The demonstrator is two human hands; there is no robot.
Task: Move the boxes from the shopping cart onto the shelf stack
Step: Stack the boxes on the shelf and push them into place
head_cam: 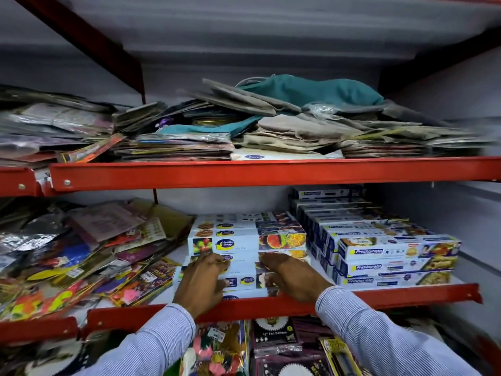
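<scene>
Taking the white stack of Healthy Wrapp boxes with fruit pictures [244, 248] on the middle red metal shelf [271, 303] as the landmark: to its left lies a slumped heap of bright foil and plastic party packets [81, 261], their print too blurred to read. The left hand [202, 280] rests on the stack's front left, fingers spread loosely over the lower boxes and covering part of their labels. The right hand [291, 276] lies flat on the front right, fingers extended — it hides the ends of the lower boxes, so their count is unclear. Neither hand visibly pinches anything. Both blue-striped sleeves [379, 335] run off the bottom edge. Right of the stack, just beside it, stands a taller block of white-and-blue Freshwrapp boxes [393, 253]; its rear rows fade into shadow. Above the stack, the upper shelf holds smeared grey and teal folded bags [298, 104] — motion blur erases detail.
</scene>
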